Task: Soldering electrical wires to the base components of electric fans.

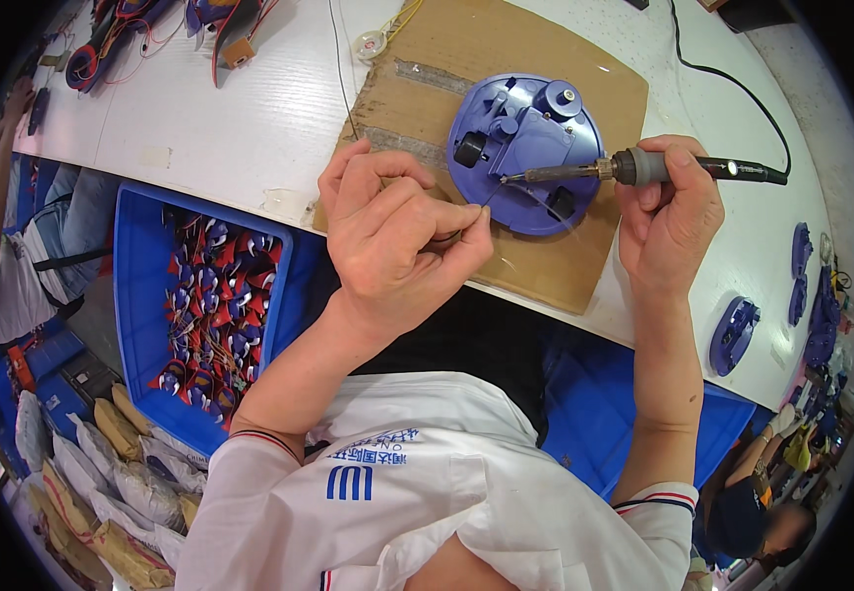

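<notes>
Blue bin (134, 305) at worktop's (210, 108) near edge: red/purple parts (215, 305) inside. Right hand (673, 217) clamped on soldering iron (643, 167), left hand (392, 227) pinching wire (341, 69).

Routes around the purple housing (523, 148). Its far side is open over bare cardboard (496, 39); to the far right, a curving black cable (712, 70) crosses the table (688, 103). On the right, the soldering iron (633, 167) and right hand (678, 212) bar entry, the iron's tip extending over the housing. The left hand (397, 227) obstructs the near-left side, with a thin wire (338, 59) across the approach beyond it. Between the hands, a gap remains over the near cardboard.
</notes>
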